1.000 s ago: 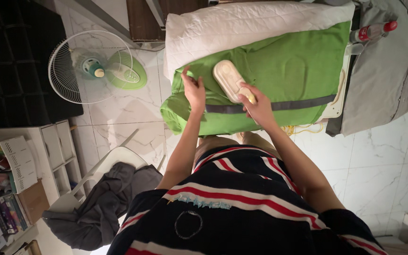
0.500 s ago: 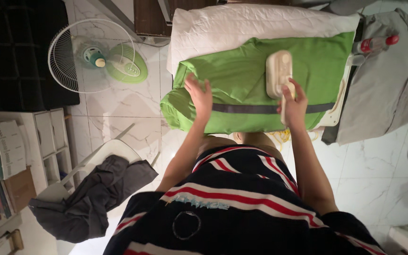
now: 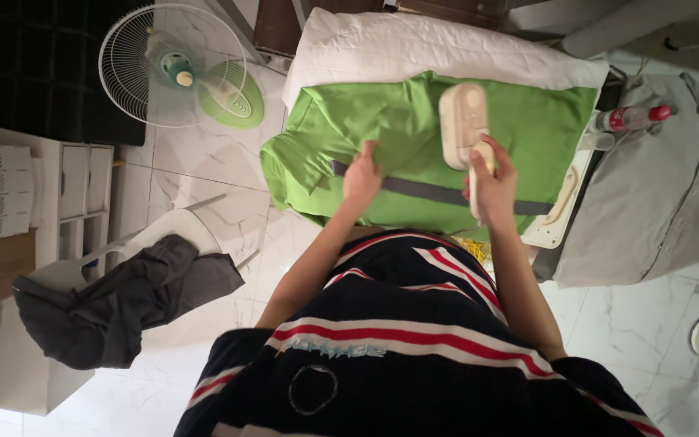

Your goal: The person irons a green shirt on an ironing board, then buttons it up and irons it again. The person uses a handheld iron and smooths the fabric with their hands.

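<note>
Both hands (image 3: 363, 180) on green shirt (image 3: 527, 129)

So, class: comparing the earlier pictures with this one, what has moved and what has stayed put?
The right hand slid the cream iron from the shirt's left part toward its middle. The left hand shifted right along the green shirt. The iron stays gripped; the shirt stays on the white padded board.

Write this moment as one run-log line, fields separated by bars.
left hand: flat on green shirt | right hand: grips cream iron on shirt | surface: white padded board
</note>
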